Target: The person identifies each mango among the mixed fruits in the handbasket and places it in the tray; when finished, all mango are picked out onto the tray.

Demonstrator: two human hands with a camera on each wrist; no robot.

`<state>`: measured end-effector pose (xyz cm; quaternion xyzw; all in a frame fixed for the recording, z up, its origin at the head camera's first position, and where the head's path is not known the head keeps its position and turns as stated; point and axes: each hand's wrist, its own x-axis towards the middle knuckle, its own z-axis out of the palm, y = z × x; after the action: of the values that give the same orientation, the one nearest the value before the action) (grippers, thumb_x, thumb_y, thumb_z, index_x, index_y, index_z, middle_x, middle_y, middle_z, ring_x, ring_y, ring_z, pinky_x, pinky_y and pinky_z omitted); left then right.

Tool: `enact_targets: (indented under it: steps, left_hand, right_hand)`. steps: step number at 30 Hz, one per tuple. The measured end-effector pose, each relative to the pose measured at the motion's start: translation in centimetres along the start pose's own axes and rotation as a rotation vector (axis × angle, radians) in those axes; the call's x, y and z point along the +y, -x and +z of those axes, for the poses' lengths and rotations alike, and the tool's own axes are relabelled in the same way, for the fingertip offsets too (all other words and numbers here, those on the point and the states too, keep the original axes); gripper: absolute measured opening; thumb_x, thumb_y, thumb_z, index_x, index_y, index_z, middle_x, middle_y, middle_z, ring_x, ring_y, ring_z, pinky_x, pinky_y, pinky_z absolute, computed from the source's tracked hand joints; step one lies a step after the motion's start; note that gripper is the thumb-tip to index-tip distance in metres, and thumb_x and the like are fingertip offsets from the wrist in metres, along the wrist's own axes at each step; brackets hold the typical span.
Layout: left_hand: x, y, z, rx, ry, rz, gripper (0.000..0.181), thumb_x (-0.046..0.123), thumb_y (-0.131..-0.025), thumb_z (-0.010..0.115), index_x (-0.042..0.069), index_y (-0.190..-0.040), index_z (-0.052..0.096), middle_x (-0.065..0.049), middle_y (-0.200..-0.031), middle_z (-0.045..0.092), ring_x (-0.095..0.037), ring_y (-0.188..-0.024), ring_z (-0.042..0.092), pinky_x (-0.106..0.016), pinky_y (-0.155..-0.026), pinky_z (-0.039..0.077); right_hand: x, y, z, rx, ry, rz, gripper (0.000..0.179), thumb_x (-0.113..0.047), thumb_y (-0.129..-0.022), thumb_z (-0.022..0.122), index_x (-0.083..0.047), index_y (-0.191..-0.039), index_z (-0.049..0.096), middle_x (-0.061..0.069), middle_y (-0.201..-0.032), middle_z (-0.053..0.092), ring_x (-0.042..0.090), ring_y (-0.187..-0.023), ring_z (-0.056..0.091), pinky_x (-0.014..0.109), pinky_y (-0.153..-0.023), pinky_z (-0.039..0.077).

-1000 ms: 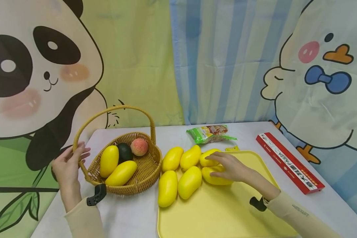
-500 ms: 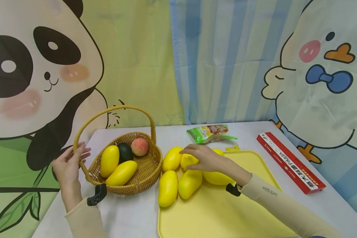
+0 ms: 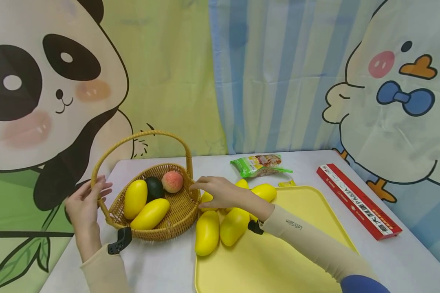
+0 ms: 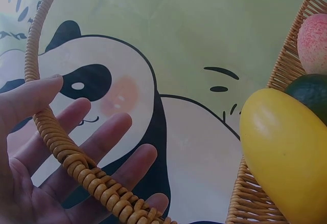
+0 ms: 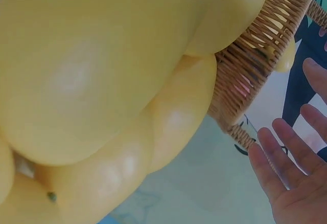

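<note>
My left hand point(image 3: 84, 199) is at the left side of the wicker basket's handle point(image 3: 141, 134). In the left wrist view its thumb touches the handle, and the other fingers point(image 4: 104, 137) extend loosely behind it. Two yellow mangoes point(image 3: 150, 213), a dark green avocado-like fruit point(image 3: 154, 188) and a peach point(image 3: 172, 182) lie in the basket point(image 3: 179, 221). My right hand point(image 3: 220, 193) hovers over the mangoes point(image 3: 207, 234) grouped on the yellow tray point(image 3: 271, 260), fingertips at the basket's right rim. Its fingers point(image 5: 286, 157) are spread and hold nothing. It partly hides the mangoes beneath.
A green snack packet point(image 3: 260, 165) lies behind the tray, with a small yellow packet point(image 3: 287, 183) near the tray's back edge. To the right is a long red pasta box point(image 3: 357, 201). Cartoon-printed curtains point(image 3: 278, 81) hang behind the white table point(image 3: 209, 165).
My right hand has swept left across the mangoes, from the right end of the group to the basket's rim. The left hand, basket and fruit look unmoved.
</note>
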<state>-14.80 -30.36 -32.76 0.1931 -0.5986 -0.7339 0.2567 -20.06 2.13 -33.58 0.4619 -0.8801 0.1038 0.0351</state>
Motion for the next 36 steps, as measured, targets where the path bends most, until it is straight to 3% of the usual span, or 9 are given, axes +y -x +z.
enact_targets:
  steps: [9, 16, 22, 36]
  left_hand:
    - [0.0, 0.0, -0.1, -0.001, -0.014, 0.0, 0.036, 0.034, -0.08, 0.077, 0.011, -0.108, 0.074, 0.01, -0.073, 0.072, -0.006, -0.067, 0.069, -0.014, -0.066, 0.049]
    - [0.1, -0.1, -0.2, 0.002, 0.015, 0.002, 0.034, 0.032, -0.079, 0.078, 0.012, -0.106, 0.074, 0.009, -0.073, 0.072, -0.007, -0.066, 0.069, -0.013, -0.064, 0.049]
    - [0.0, -0.1, -0.1, 0.0, 0.003, 0.0, 0.035, 0.033, -0.08, 0.077, 0.012, -0.107, 0.074, 0.009, -0.073, 0.072, -0.007, -0.067, 0.069, -0.014, -0.065, 0.049]
    - [-0.1, -0.1, 0.0, -0.002, -0.013, 0.021, 0.037, 0.033, -0.08, 0.077, 0.01, -0.108, 0.073, 0.009, -0.073, 0.072, -0.007, -0.066, 0.069, -0.013, -0.065, 0.049]
  right_hand:
    - [-1.5, -3.0, 1.2, -0.065, 0.016, 0.015, 0.057, -0.036, -0.087, 0.07, -0.018, -0.138, 0.052, 0.003, -0.134, 0.054, 0.016, -0.114, 0.055, 0.028, -0.09, 0.048]
    - [-2.7, -5.2, 2.2, -0.072, 0.037, -0.035, 0.055, -0.037, -0.086, 0.072, -0.02, -0.136, 0.054, 0.003, -0.133, 0.055, 0.016, -0.112, 0.056, 0.028, -0.089, 0.049]
    - [-3.6, -6.5, 3.2, -0.09, 0.06, -0.075, 0.056, -0.038, -0.086, 0.072, -0.019, -0.136, 0.054, 0.003, -0.133, 0.054, 0.014, -0.115, 0.054, 0.023, -0.087, 0.048]
    - [-5.1, -8.7, 4.2, -0.138, 0.082, -0.082, 0.059, -0.037, -0.081, 0.077, -0.023, -0.134, 0.056, -0.002, -0.133, 0.053, 0.009, -0.114, 0.053, 0.017, -0.083, 0.047]
